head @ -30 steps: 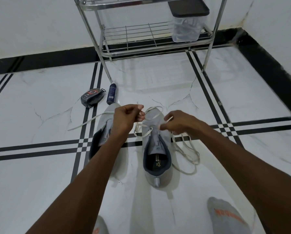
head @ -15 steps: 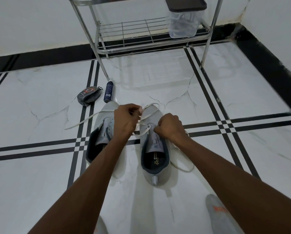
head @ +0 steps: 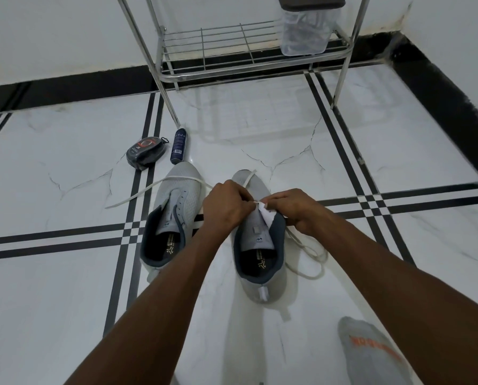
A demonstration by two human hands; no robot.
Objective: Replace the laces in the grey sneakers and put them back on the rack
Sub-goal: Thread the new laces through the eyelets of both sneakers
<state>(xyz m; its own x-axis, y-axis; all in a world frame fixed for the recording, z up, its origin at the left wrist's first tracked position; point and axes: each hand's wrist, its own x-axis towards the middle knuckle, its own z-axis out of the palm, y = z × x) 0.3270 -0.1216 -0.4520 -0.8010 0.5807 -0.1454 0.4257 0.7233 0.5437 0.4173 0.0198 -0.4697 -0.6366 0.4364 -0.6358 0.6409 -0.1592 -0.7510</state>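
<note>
Rack [head: 248,51] top cut by the frame — right sneaker's [head: 260,273] eyelets hidden under both hands.

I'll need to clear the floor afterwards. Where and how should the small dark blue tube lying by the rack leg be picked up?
Grip the small dark blue tube across its middle, from above, fingers on its two long sides. It lies flat on the white tiled floor, lengthwise away from the camera, with open floor either side.

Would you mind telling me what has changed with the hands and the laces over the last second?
The right hand moved in from the side to meet the left hand over the right sneaker, both now pinching the lace at its eyelets. The left sneaker, the loose lace beside the shoe and the rack stayed put.
</note>
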